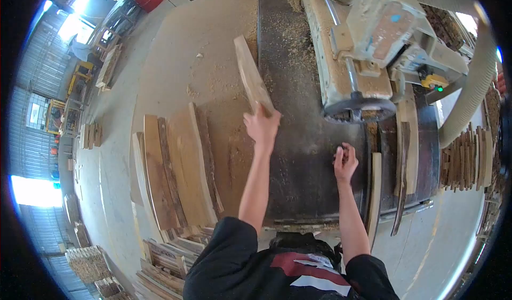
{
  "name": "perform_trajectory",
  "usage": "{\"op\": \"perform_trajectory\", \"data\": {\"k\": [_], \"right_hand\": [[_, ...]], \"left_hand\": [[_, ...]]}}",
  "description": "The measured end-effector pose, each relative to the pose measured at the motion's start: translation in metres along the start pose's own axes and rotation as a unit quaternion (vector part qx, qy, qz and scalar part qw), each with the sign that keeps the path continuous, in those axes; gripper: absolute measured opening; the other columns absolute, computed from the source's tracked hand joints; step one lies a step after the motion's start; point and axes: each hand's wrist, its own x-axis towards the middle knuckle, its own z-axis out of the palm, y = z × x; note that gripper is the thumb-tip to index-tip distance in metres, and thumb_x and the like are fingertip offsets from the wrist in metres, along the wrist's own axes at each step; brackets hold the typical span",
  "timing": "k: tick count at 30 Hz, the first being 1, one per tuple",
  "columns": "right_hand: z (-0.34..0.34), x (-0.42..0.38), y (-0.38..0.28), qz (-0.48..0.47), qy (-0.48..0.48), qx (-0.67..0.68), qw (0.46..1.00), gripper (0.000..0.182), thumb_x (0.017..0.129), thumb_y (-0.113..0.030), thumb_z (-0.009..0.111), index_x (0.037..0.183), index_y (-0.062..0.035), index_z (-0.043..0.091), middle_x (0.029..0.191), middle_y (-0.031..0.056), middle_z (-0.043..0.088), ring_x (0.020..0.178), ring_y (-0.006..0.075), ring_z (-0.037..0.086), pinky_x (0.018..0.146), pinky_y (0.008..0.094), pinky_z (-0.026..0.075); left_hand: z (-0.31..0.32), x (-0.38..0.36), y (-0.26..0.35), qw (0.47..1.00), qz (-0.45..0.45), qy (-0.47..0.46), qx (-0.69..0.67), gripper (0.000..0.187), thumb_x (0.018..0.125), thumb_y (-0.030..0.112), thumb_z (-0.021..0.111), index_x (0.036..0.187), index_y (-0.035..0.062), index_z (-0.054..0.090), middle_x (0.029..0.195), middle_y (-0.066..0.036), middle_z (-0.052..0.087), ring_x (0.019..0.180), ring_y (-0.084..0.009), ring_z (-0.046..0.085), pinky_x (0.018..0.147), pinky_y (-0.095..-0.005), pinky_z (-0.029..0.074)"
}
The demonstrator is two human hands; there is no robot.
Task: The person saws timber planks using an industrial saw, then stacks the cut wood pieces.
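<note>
My left hand (262, 127) grips the near end of a wooden board (249, 73). The board slants away from me along the left edge of the dark machine table (298, 177), its far end over the brown panel surface. Above the dark table, my right hand (345, 163) has loosely curled fingers, with the thumb apart and nothing visible in them. A woodworking machine with a handwheel (360, 110) stands just beyond that hand.
Several boards (170, 167) lie on the panel surface (181, 49) at left. Narrow strips (401, 177) lie right of my right hand. A hose (474, 87) curves down at right, near a stack of wood pieces (466, 159). Sawdust covers the far table.
</note>
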Motion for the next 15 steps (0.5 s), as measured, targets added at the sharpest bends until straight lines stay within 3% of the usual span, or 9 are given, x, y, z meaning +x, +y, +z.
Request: {"op": "perform_trajectory", "data": {"k": [3,8,9,10,11,12,13,14,15], "right_hand": [[-0.004,-0.006,0.001,0.029,0.004,0.039,0.999,0.021,0.099,-0.02,0.066,0.106,-0.0006,0.065,0.071,0.007,0.064,0.057,0.0103,0.059,0.053,0.0284,0.048],[-0.062,-0.064,-0.043,0.005,-0.157,0.019,0.987,0.024,0.096,-0.021,0.068,0.107,-0.0004,0.07,0.092,0.0152,0.07,0.079,0.0239,0.068,0.071,0.0351,0.053],[-0.08,-0.089,-0.048,-0.028,-0.174,0.016,0.984,0.024,0.095,-0.022,0.069,0.107,-0.0007,0.07,0.096,0.0149,0.069,0.083,0.0263,0.068,0.07,0.0362,0.053],[-0.104,-0.112,-0.063,0.006,-0.222,0.001,0.975,0.025,0.095,-0.023,0.068,0.108,-0.0011,0.07,0.102,0.0159,0.068,0.086,0.0275,0.068,0.072,0.0366,0.054],[-0.129,-0.134,-0.08,0.043,-0.271,-0.012,0.962,0.026,0.096,-0.023,0.068,0.11,-0.0014,0.07,0.107,0.0169,0.066,0.09,0.0287,0.068,0.074,0.0369,0.055],[-0.148,-0.159,-0.088,0.059,-0.264,-0.01,0.963,0.026,0.096,-0.023,0.068,0.11,-0.0014,0.07,0.107,0.0169,0.066,0.09,0.0287,0.068,0.074,0.0369,0.055],[-0.165,-0.184,-0.095,0.045,-0.254,0.015,0.966,0.029,0.094,-0.024,0.069,0.114,-0.0025,0.069,0.113,0.0185,0.063,0.095,0.0308,0.068,0.078,0.038,0.055],[-0.18,-0.203,-0.097,0.024,-0.242,0.04,0.969,0.033,0.093,-0.025,0.07,0.118,-0.0037,0.068,0.119,0.02,0.06,0.1,0.0328,0.067,0.082,0.039,0.056],[-0.191,-0.219,-0.096,0.033,-0.231,0.04,0.971,0.033,0.093,-0.025,0.07,0.118,-0.0037,0.068,0.119,0.02,0.06,0.1,0.0328,0.067,0.082,0.039,0.056]], "left_hand": [[-0.028,-0.107,0.011,0.999,0.025,-0.028,0.006,0.076,0.071,0.041,0.078,0.137,0.0077,0.059,0.105,-0.025,0.054,0.099,-0.043,0.059,0.079,-0.0439,0.055],[-0.079,-0.264,-0.014,0.986,0.096,-0.129,-0.034,0.076,0.074,0.038,0.078,0.139,0.0089,0.054,0.104,-0.024,0.059,0.097,-0.0389,0.063,0.08,-0.0445,0.055],[-0.089,-0.292,-0.022,0.962,0.054,-0.191,-0.185,0.068,0.079,0.04,0.073,0.138,0.0086,0.055,0.109,-0.022,0.061,0.099,-0.036,0.065,0.081,-0.0447,0.055],[-0.097,-0.314,-0.028,0.911,0.007,-0.253,-0.326,0.062,0.085,0.041,0.068,0.136,0.0082,0.055,0.114,-0.02,0.063,0.101,-0.0331,0.066,0.082,-0.0449,0.056],[-0.1,-0.331,-0.031,0.91,0.01,-0.266,-0.319,0.062,0.085,0.041,0.068,0.136,0.0082,0.055,0.114,-0.02,0.063,0.101,-0.0331,0.066,0.082,-0.0449,0.056],[-0.101,-0.348,-0.036,0.783,-0.12,-0.373,-0.484,0.058,0.092,0.043,0.057,0.136,0.0063,0.055,0.118,-0.016,0.064,0.106,-0.0282,0.065,0.085,-0.0441,0.055],[-0.101,-0.366,-0.047,0.602,-0.25,-0.451,-0.61,0.057,0.098,0.046,0.047,0.137,0.0043,0.054,0.122,-0.012,0.065,0.11,-0.0233,0.064,0.088,-0.0434,0.055],[-0.093,-0.38,-0.06,0.576,-0.221,-0.495,-0.611,0.057,0.103,0.045,0.032,0.137,0.0037,0.053,0.127,-0.012,0.063,0.112,-0.0257,0.064,0.094,-0.0423,0.053],[-0.098,-0.393,-0.056,0.576,-0.22,-0.506,-0.603,0.057,0.103,0.045,0.032,0.137,0.0037,0.053,0.127,-0.012,0.063,0.112,-0.0257,0.064,0.094,-0.0423,0.053]]}}
